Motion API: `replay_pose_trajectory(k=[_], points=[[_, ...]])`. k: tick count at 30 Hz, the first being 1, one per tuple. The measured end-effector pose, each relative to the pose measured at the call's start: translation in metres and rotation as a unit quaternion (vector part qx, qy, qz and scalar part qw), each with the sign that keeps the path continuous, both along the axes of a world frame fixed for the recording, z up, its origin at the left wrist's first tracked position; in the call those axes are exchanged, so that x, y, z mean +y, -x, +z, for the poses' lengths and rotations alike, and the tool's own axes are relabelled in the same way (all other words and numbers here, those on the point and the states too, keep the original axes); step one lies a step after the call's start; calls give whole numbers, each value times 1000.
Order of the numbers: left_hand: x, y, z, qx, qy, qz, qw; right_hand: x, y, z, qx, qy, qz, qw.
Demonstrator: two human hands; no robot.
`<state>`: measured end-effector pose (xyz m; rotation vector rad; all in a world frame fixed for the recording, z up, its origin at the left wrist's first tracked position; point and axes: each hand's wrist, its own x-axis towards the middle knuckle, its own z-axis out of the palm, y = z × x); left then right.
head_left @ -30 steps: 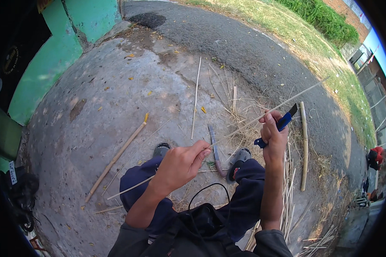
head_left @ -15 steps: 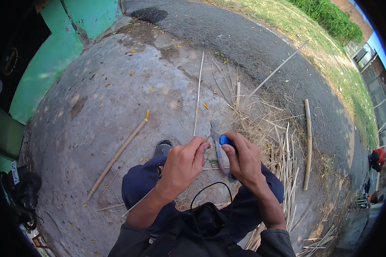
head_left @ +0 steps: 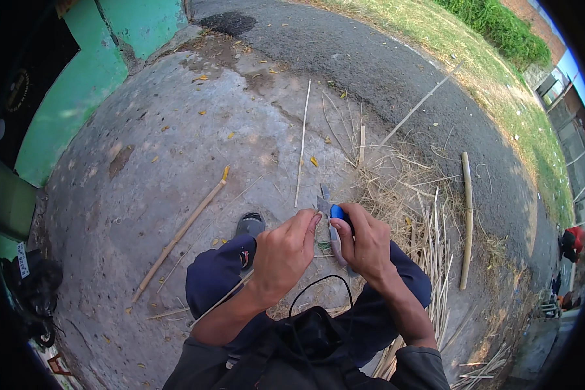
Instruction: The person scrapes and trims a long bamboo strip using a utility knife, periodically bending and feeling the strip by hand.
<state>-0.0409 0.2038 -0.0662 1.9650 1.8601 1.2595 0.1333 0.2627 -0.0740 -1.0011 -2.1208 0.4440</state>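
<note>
My left hand [head_left: 284,248] is closed, thumb against fingers, around a thin pale bamboo strip [head_left: 226,301] that trails back under my left forearm. A blue-handled knife [head_left: 337,214] is gripped in my right hand [head_left: 365,242]. Its blade meets the strip's end just beyond my left fingertips. Below my hands, between my feet, lies a second knife [head_left: 336,247] with a brownish handle, partly hidden by my right hand. Another long pale strip [head_left: 422,104] slants off to the upper right; whether it joins the held one I cannot tell.
Split bamboo strips [head_left: 435,279] are heaped by my right leg, beside fibrous shavings [head_left: 396,175]. A bamboo pole [head_left: 467,221] lies further right. On the left are a bamboo stick [head_left: 179,235] and a green wall [head_left: 71,123]. A thin stick [head_left: 303,143] lies ahead.
The blue-handled knife has shifted slightly left, its blade now close to my left fingertips. My left hand has moved a little to the right, still holding the strip.
</note>
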Motion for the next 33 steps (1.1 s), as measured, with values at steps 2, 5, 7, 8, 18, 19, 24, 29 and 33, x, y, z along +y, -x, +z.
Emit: replay_pose_trajectory(k=[2,5,7,8,18,19,24,29,33], points=[[-2,-1,3,0,-9,5,1000,0,1,1,-3,-20,-15,1000],[-5,-1,4,7,-7,5,1000,3,1,2,2,-37,-48,998],[-6,-1,4,9,-16,3,1000,8,-2,7,3,-29,-65,997],[-7,-1,5,10,-24,2,1000,10,-4,9,4,-19,-81,996],[-17,0,7,11,3,-22,1000,32,-24,6,12,-44,-153,987],[-19,0,8,12,0,-25,1000,37,-28,5,19,-42,-161,986],[-27,1,7,23,7,-31,999,51,-40,2,21,-63,-201,977],[-34,6,5,37,21,-36,998,70,-52,2,35,-82,-245,965],[-39,14,8,43,30,-43,998,100,-83,4,57,-83,-327,940]])
